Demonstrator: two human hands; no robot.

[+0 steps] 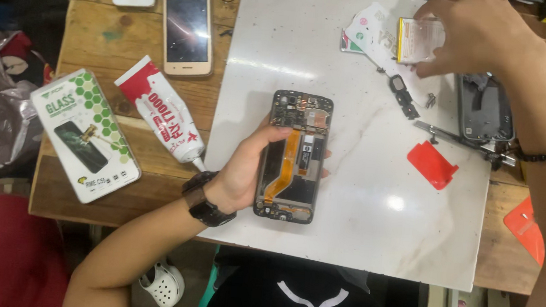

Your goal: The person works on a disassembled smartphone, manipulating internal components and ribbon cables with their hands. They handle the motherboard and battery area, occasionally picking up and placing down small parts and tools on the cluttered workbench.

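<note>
My left hand (240, 170) holds an opened phone (293, 156) above the white marble board (372, 213). The phone's back is off, showing its circuit board and an orange flex cable. A black watch is on that wrist. My right hand (484, 32) reaches to the far right of the board and grips a flat yellow and white phone battery (417, 40). Under the battery lie white stickers (374, 28). A beaded bracelet circles my right wrist.
A glue tube (162, 120) and a screen protector box (86, 133) lie on the wooden table at left, with two phones (187, 28) behind. Tweezers (446, 133), a red pry card (432, 164), a small black part (404, 95) and a phone back cover (484, 110) lie right.
</note>
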